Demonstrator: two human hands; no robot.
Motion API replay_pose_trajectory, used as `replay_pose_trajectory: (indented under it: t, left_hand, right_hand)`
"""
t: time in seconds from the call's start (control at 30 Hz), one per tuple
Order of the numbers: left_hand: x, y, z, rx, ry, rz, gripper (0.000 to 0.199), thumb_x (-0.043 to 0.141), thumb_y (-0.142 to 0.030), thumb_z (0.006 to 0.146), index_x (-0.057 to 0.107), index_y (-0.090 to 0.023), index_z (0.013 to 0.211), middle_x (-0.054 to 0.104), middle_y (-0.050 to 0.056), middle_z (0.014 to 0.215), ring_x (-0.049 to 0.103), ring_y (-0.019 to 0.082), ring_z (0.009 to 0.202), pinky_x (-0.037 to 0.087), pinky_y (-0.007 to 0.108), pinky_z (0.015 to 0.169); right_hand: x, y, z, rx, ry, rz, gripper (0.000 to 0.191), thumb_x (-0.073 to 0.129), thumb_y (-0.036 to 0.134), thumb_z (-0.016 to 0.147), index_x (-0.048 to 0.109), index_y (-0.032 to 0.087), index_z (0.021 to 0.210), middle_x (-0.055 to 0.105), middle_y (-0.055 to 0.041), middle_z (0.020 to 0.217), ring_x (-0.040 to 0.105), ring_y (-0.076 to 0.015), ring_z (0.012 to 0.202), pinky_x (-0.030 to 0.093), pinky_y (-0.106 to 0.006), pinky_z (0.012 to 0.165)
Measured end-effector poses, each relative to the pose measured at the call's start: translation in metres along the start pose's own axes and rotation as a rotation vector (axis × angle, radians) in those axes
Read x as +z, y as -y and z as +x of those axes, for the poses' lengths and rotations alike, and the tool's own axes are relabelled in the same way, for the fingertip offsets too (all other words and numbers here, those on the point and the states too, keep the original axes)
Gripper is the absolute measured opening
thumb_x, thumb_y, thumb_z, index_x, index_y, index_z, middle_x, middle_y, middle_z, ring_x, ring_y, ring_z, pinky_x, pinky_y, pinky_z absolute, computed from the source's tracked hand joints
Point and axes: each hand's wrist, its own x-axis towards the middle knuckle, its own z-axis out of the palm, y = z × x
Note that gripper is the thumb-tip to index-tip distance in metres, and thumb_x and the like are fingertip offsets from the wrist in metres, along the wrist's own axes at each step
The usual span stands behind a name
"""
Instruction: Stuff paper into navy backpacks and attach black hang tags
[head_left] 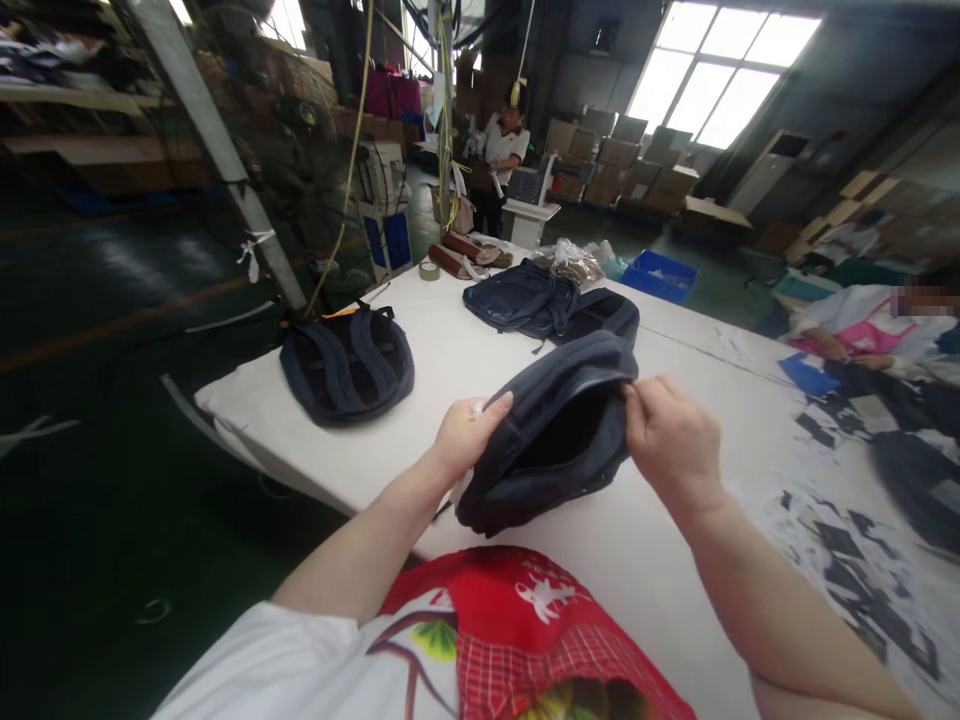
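Observation:
A dark navy backpack (555, 400) is held up, tilted, over the near part of the white table, its zip opening gaping and dark inside. My left hand (471, 432) grips its left side, thumb on top and the other fingers hidden behind the fabric. At the right end of the opening, my right hand (670, 432) pinches the edge, fingers closed. Beyond it lie more navy backpacks (517, 298), one partly behind the held one. Another navy backpack (347, 365) rests straps up at the table's left corner.
On the white table (322, 450) are a tape roll (429, 271), brown pouches (457, 260) and plastic bags (574, 258). A blue bin (660, 275) stands past the far edge. Dark fabric pieces (840, 540) lie right, near a seated co-worker (862, 325). A metal post (217, 150) rises left.

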Motion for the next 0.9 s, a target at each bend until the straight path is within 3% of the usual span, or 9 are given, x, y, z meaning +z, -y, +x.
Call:
replay_pose_trajectory:
  t: [0.17,0.3,0.4,0.5,0.67,0.8,0.9]
  left_hand:
    - [0.014,-0.001,-0.006,-0.030,0.124,-0.055,0.051,0.067,-0.064,0.071,0.061,-0.014,0.066,0.057,0.000,0.058,0.050,0.011,0.052,0.036,0.022,0.049]
    - [0.025,-0.005,-0.001,-0.054,0.126,-0.181,0.050,0.068,-0.062,0.071,0.066,-0.013,0.072,0.065,0.003,0.065,0.056,0.014,0.059,0.043,0.025,0.057]
    - [0.029,-0.005,0.009,-0.073,0.160,-0.205,0.050,0.071,-0.062,0.069,0.068,-0.012,0.072,0.066,0.004,0.065,0.058,0.016,0.060,0.045,0.027,0.060]
    - [0.034,-0.004,0.016,-0.093,0.144,-0.208,0.049,0.073,-0.061,0.067,0.070,-0.012,0.071,0.068,0.005,0.065,0.061,0.018,0.065,0.047,0.029,0.066]
    - [0.047,0.000,0.013,-0.073,0.227,-0.242,0.048,0.071,-0.060,0.070,0.065,-0.013,0.065,0.062,0.000,0.057,0.055,0.014,0.054,0.042,0.026,0.056]
    - [0.051,0.005,0.019,-0.101,0.220,-0.258,0.049,0.072,-0.061,0.068,0.069,-0.012,0.073,0.069,0.004,0.065,0.063,0.018,0.062,0.048,0.029,0.062]
    - [0.055,0.007,0.028,-0.119,0.215,-0.278,0.047,0.073,-0.059,0.068,0.072,-0.012,0.076,0.073,0.007,0.073,0.067,0.022,0.071,0.051,0.031,0.069]
  right_hand:
    - [-0.037,0.034,-0.037,-0.263,-0.020,0.043,0.030,0.046,0.029,0.096,0.059,0.020,0.071,0.061,-0.0038,0.073,0.050,-0.0141,0.062,0.031,-0.028,0.057]
    - [-0.036,0.039,-0.035,-0.322,0.070,0.059,0.037,0.043,0.030,0.098,0.054,0.020,0.064,0.053,-0.0020,0.065,0.045,-0.0137,0.057,0.028,-0.029,0.054]
    - [-0.022,0.029,-0.023,-0.245,0.101,0.128,0.034,0.044,0.031,0.097,0.055,0.020,0.066,0.054,-0.0021,0.067,0.048,-0.0139,0.060,0.029,-0.028,0.056]
    - [-0.018,0.026,-0.018,-0.060,0.021,0.104,0.030,0.047,0.032,0.096,0.056,0.020,0.070,0.058,-0.0033,0.070,0.049,-0.0156,0.063,0.029,-0.028,0.055]
    - [-0.026,0.045,-0.038,-0.238,0.082,0.184,0.031,0.046,0.029,0.097,0.056,0.021,0.069,0.058,-0.0028,0.069,0.052,-0.0149,0.063,0.034,-0.029,0.060]
    - [-0.027,0.036,-0.036,-0.093,0.097,0.284,0.018,0.053,0.032,0.093,0.065,0.022,0.084,0.066,-0.0033,0.083,0.059,-0.0150,0.068,0.040,-0.027,0.061]
    - [-0.029,0.034,-0.032,-0.137,0.146,0.245,0.013,0.058,0.031,0.088,0.067,0.023,0.086,0.068,-0.0052,0.094,0.062,-0.0187,0.080,0.044,-0.030,0.068]
